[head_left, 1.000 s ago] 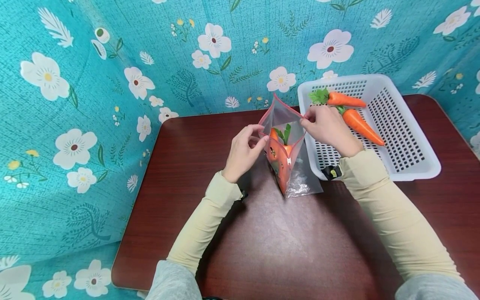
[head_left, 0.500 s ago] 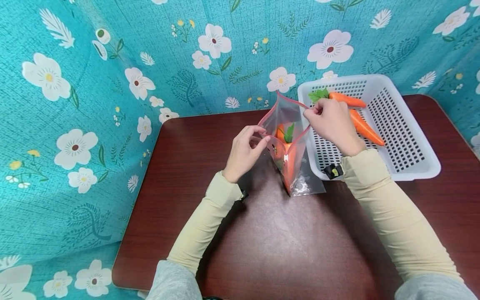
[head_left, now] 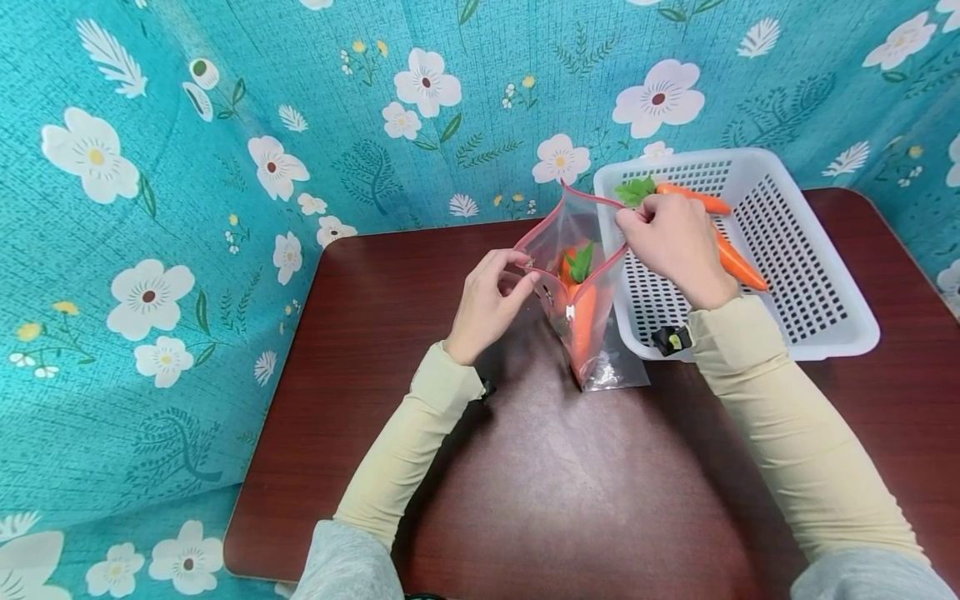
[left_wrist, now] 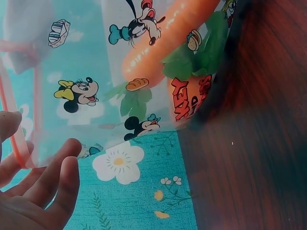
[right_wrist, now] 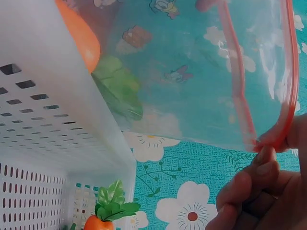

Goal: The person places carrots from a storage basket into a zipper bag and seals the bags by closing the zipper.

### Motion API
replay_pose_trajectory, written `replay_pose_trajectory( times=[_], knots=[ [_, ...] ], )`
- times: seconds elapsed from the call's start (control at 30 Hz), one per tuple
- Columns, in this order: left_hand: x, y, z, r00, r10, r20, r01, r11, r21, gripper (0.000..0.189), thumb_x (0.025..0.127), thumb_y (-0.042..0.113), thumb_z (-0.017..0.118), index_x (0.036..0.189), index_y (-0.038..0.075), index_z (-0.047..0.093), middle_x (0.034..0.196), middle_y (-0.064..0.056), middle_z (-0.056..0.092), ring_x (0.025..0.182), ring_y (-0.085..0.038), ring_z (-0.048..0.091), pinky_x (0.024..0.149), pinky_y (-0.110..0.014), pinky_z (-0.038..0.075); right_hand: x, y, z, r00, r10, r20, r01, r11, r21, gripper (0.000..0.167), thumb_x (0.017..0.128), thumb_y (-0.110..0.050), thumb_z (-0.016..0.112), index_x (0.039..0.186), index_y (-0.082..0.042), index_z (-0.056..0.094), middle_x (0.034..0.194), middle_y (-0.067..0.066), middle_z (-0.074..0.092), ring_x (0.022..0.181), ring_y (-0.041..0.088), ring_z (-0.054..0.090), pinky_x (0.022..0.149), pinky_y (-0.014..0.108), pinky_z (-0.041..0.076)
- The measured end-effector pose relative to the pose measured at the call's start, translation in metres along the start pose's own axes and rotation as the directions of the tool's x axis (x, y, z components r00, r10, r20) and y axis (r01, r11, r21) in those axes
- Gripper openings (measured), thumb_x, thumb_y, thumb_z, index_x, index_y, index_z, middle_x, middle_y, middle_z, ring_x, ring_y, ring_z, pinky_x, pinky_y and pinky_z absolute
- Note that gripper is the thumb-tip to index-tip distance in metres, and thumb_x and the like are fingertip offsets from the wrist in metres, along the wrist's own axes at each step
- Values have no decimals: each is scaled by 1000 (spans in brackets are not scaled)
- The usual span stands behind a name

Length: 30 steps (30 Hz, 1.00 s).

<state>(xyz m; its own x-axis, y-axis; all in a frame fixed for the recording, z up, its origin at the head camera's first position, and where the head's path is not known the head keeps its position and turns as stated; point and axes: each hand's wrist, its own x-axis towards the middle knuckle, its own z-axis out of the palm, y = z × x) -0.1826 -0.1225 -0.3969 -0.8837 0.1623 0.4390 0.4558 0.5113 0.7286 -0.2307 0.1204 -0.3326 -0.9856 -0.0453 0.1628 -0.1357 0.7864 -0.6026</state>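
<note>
A clear zip bag (head_left: 542, 287) with a red-edged mouth and cartoon prints stands upright, its mouth spread apart. Carrots (head_left: 583, 325) with green leaves sit inside it; the left wrist view shows their orange bodies (left_wrist: 184, 24) through the plastic. My left hand (head_left: 487, 304) pinches the left rim between thumb and fingers. At the opposite rim, my right hand (head_left: 678, 250) pinches the edge, thumb against the fingers in the right wrist view. A white zip slider (head_left: 570, 312) is at the near corner of the mouth.
Right of the bag stands a white perforated basket (head_left: 862, 333). In it lie two carrots, a nearer one (head_left: 738, 260) and a farther one (head_left: 705, 198), partly behind my right hand. A flowered turquoise cloth (head_left: 427, 158) hangs behind the brown table (head_left: 375, 333).
My right hand has moved slightly right, drawing its rim along, so the bag's mouth is wider and the bag leans closer to the basket. My left hand has stayed nearly still.
</note>
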Motion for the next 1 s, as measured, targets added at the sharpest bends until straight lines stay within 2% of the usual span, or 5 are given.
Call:
replay_pose_trajectory(
  times=[0.17,0.33,0.5,0.83,1.0],
  knots=[
    [-1,-1,0,1000,16,11,-16,1000,8,27,92,21,65,114,4,62,111,-9,63,85,-15,68,75,-30,56,1,4,-1,999,9,39,-8,1000,-22,32,88,-27,41,63,-9,47,51,1,36,51,23,39,44,32,28],
    [-2,-5,-1,999,28,21,-29,998,58,23,94,23,63,111,8,63,109,-6,63,90,-13,67,78,-27,55,2,9,-2,997,10,83,-7,999,-33,33,89,-28,40,62,-9,45,51,0,33,48,21,37,43,31,28],
    [-2,-7,-2,999,31,23,-32,996,86,20,95,23,62,108,8,64,107,-6,64,90,-14,67,78,-26,54,2,14,-2,996,-11,89,14,1000,-24,36,90,-27,39,59,-8,42,49,0,32,45,22,37,42,31,28],
    [-4,-10,-2,999,20,38,-25,993,117,17,96,21,60,105,8,65,105,-6,64,89,-13,65,76,-26,53,5,26,-8,986,-18,168,28,998,-52,35,91,-26,41,60,-10,40,52,0,32,50,21,37,48,32,29],
    [-4,-11,-1,999,27,43,-32,991,128,16,96,21,59,103,8,66,104,-5,64,88,-12,65,75,-24,51,6,28,-12,979,-28,204,40,998,-54,35,93,-27,42,64,-7,47,52,0,37,49,20,39,47,32,30]
  ],
)
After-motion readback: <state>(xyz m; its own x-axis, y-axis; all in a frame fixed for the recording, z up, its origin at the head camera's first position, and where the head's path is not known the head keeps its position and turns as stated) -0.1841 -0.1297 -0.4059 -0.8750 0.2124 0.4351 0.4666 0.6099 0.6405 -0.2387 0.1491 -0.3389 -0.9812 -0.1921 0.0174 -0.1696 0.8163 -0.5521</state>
